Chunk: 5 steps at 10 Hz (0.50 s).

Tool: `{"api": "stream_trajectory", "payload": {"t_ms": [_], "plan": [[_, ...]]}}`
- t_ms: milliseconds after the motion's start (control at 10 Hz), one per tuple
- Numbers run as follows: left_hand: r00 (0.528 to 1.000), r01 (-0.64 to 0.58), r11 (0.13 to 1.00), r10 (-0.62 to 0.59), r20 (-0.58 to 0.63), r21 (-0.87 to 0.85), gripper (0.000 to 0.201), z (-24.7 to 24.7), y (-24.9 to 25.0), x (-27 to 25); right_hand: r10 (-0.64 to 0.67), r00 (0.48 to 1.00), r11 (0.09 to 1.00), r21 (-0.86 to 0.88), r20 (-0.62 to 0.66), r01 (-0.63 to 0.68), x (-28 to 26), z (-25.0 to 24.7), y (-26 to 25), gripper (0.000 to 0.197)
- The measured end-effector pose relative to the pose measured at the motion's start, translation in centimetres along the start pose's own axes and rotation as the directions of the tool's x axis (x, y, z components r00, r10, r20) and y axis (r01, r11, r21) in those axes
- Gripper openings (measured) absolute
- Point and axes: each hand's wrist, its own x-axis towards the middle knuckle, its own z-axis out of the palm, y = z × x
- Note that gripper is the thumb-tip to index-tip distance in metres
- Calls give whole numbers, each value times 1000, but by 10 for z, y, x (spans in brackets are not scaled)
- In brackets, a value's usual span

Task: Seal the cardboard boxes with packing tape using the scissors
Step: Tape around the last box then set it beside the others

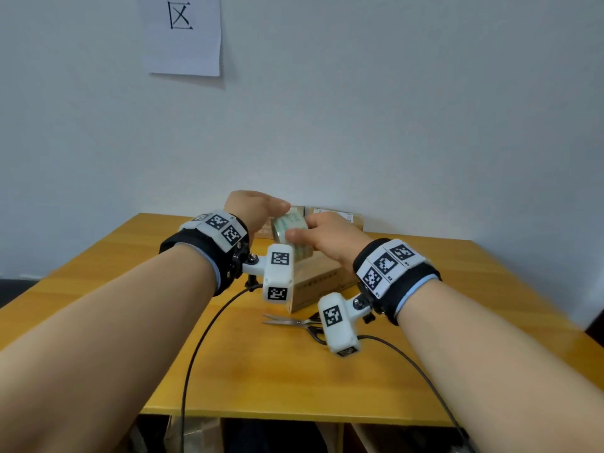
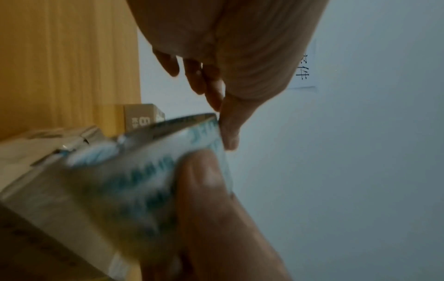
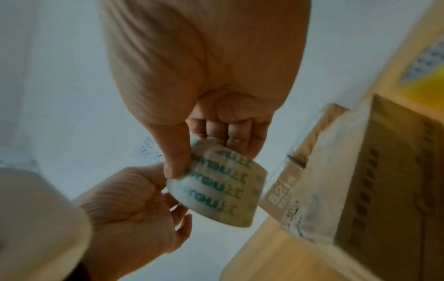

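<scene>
While the tape roll (image 1: 292, 235) is held in the air above a cardboard box (image 1: 322, 282), it is gripped by the right hand (image 1: 330, 238), thumb and curled fingers closed round it. Green print is seen on the clear tape. The roll's edge is pinched by the left hand (image 1: 253, 209) between thumb and fingertips, the grip narrow; whether a loose tape end is caught there cannot be told. The scissors (image 1: 294, 322) are left lying flat on the table (image 1: 130, 289), just in front of the near box, blades slightly parted and pointed left, handles partly hidden by the right wrist camera. More boxes (image 1: 333, 215) are lined against the wall (image 1: 392, 109) at the table's far edge. The surface is noted as yellow wood-grain laminate. Pale, plain wall is seen behind, with a white paper sheet (image 1: 184, 34) bearing a black character fixed high on it. Two black cables (image 1: 202, 341) are trailed across the tabletop from the wrist cameras.
</scene>
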Motion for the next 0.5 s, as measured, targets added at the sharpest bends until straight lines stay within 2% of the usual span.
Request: {"api": "stream_trajectory", "payload": {"t_ms": [100,200,300,400,500], "plan": [[997,75,997,-75,2,36,33,1,-14,1,42,997,999,-37,69,-40,-6,-4,-5,30],[986,156,987,-158,44,45,42,6,-34,2,213,963,977,-46,163,-209,-9,-3,2,35],[973,212,977,-212,87,6,43,11,-56,6,365,914,929,-141,177,-343,-7,-2,18,46],[973,220,975,-218,70,-28,35,12,-63,17,355,928,927,-177,117,-332,6,-1,33,64],[972,233,969,-230,43,-81,21,8,-48,36,261,961,964,-72,93,-255,7,-9,24,65]]}}
